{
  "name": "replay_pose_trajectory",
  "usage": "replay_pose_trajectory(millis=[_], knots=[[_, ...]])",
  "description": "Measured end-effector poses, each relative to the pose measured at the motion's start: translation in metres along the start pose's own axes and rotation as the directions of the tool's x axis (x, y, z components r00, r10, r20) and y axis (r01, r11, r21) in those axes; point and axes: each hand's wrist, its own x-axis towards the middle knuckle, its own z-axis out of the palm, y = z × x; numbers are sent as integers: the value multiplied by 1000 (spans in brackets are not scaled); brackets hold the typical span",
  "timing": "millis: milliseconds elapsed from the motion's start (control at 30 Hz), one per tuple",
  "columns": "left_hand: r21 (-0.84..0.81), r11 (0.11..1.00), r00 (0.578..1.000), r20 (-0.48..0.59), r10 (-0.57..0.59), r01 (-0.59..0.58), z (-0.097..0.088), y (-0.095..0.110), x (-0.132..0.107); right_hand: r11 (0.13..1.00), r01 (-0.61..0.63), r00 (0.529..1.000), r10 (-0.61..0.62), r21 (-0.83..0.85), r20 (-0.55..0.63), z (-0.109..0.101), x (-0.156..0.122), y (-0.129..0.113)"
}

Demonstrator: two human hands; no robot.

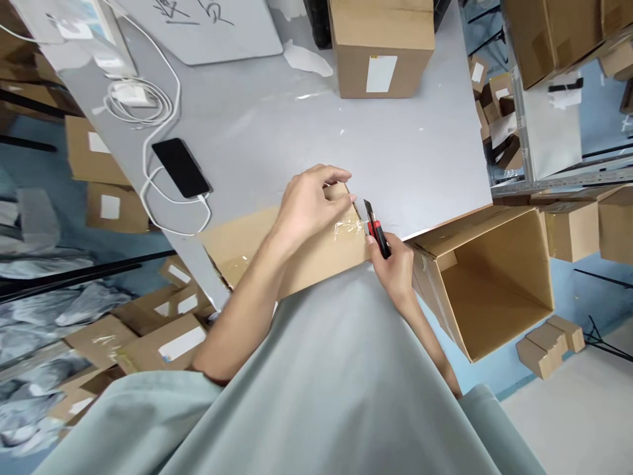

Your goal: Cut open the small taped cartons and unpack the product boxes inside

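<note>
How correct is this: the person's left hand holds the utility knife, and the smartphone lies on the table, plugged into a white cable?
One detail is wrong: the head view shows the right hand, not the left hand, holding the utility knife. The smartphone does lie on the table, plugged into a white cable.

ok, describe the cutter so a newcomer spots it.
Find the grey table, then the cardboard at its near edge. By the cardboard's right end, the right hand holds the cutter. Unlike the plain cardboard, it's red and black with a bare blade.
</note>
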Motion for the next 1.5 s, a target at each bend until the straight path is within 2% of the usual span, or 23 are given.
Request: replay_pose_trajectory(millis=[333, 500, 633, 767, 933, 1100, 1367, 1500], knots=[[49, 999, 999, -31, -13, 15, 0, -5, 1, 980, 9, 999, 2, -198, 53, 2, 1, -7], [62, 997, 999, -38, -34, 36, 1, -5, 2, 966, 65, 998, -60, -249, 28, -16, -14, -15], [36, 999, 999, -19, -39, 40, -2, -8, 4, 959, 136, 987, -108, -247, 122, -33, -24, -30], [29, 999, 999, -5, -40, 40, -2, -9, 5, 937, 108, 976, -36, -332, 214, -35, -23, -44], [95, 992, 996, 24, -83, 80, -5, 3, 2, 899, 69, 970, 42, -433, 241, -33, -19, -56], [134, 985, 989, 80, -123, 111, -11, 15, 0, 854, 18, 947, 152, -519, 283, -40, -16, -72], [138, 989, 993, 94, -74, 61, -9, 11, -3, 751, 60, 897, 249, -658, 366, -47, 9, -114], [144, 988, 990, 115, -77, 60, -7, 14, -5, 696, 76, 886, 281, -714, 368, -54, 3, -124]])
